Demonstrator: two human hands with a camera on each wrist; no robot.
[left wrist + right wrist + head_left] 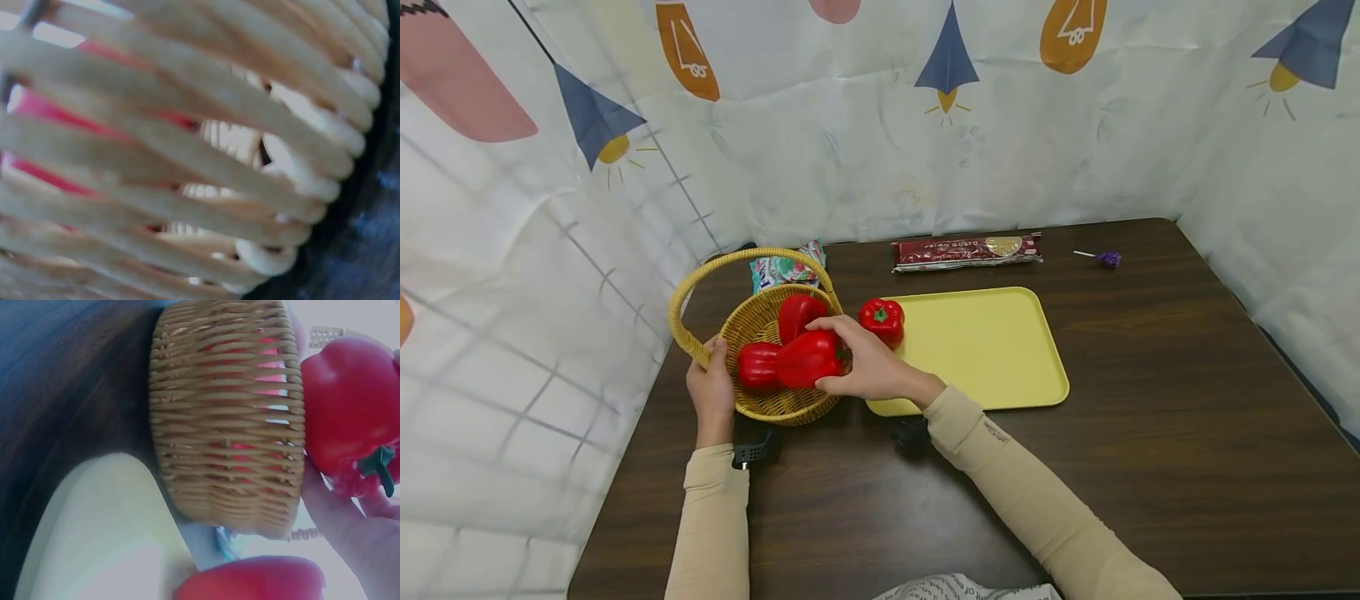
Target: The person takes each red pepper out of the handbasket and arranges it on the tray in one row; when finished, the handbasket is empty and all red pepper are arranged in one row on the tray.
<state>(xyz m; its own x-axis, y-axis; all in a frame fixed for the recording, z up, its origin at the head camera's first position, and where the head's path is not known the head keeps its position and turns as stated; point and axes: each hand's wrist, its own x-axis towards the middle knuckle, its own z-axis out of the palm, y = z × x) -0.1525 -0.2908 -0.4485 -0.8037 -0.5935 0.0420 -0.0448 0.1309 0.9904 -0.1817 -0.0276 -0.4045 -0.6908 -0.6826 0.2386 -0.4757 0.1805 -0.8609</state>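
Observation:
A yellow wicker basket (786,408) with a tall hoop handle stands at the left of the table. My left hand (711,396) grips its left side by the foot of the handle; the left wrist view shows only the basket weave (187,156) up close. Over the basket's right rim, my right hand (872,367) holds a red bell pepper (808,360) between thumb and fingers, its green stem (378,465) showing in the right wrist view. Inside the basket are a red pepper (758,367) at the left and another red pepper (799,315) at the back.
One more red bell pepper (882,322) sits at the left end of a yellow tray (977,350). A colourful candy bag (778,271) lies behind the basket. Along the back are a dark red snack packet (967,252) and a purple lollipop (1108,259).

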